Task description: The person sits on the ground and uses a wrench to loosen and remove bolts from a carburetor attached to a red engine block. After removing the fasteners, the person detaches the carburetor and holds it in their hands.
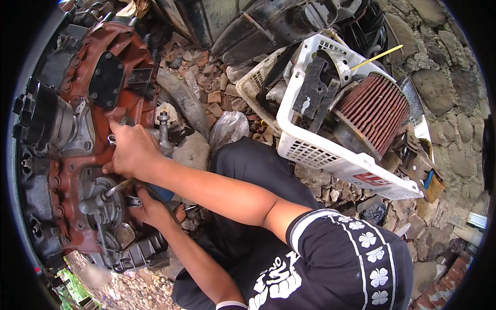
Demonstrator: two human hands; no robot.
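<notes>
My right hand [132, 150] reaches across the red-painted engine housing [90, 72], index finger stretched toward a point below its black cover plate [106, 80] and thumb spread lower, beside a small metal ring [111, 138]. My left hand [147, 209], lower down, has fingers curled at a small metal piece [133, 201] beside the round silver pump-like fitting [101, 206]; its grip is partly hidden. A dark hose runs down past that hand. The black cylindrical cap [36, 111] sits left of my right hand, and an upright metal fitting [163, 124] stands to its right.
A white plastic crate [310, 144] at right holds a red pleated filter [372, 108] and dark metal parts. Black panels [248, 31] lie behind it. Rubble and crumpled plastic [227, 129] cover the ground beside my bent leg [258, 170]. A stone wall [434, 88] bounds the right side.
</notes>
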